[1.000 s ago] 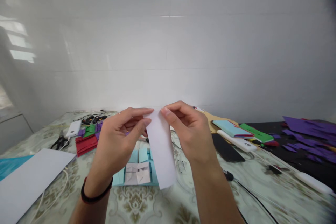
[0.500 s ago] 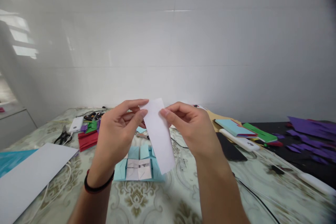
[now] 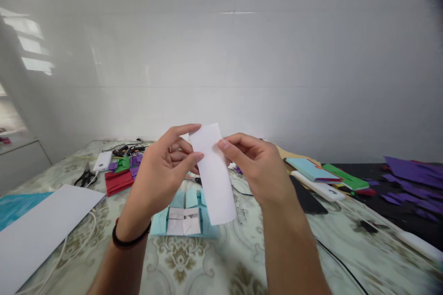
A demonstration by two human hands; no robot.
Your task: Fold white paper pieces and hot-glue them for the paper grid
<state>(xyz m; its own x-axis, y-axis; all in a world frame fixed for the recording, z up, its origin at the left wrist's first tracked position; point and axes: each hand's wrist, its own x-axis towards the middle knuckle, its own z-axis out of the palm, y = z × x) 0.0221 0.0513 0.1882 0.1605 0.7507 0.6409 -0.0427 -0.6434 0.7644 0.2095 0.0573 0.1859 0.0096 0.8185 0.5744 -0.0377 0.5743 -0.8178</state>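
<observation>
A white strip of paper [image 3: 216, 179] is held up in front of me, its lower end curling slightly. My left hand [image 3: 169, 166] grips its upper left edge, thumb in front and index finger at the top corner. On the right edge, my right hand [image 3: 252, 161] pinches the strip with the thumb in front; its other fingers are partly hidden behind. Below, on the patterned tablecloth, lies a light blue folded-paper piece [image 3: 159, 222] with white folded squares [image 3: 183, 227] in its middle. The strip and my left hand cover part of it.
At left are a large white sheet [image 3: 44, 235], a blue packet [image 3: 24, 207], scissors [image 3: 85, 176] and red folded paper [image 3: 118, 183]. To the right lie a light blue folded stack [image 3: 311, 169], a white power bank [image 3: 318, 186], cables and purple paper pieces [image 3: 411, 173].
The strip has moved slightly up and right and hangs more upright. My left hand's thumb and index finger are further apart along its edge.
</observation>
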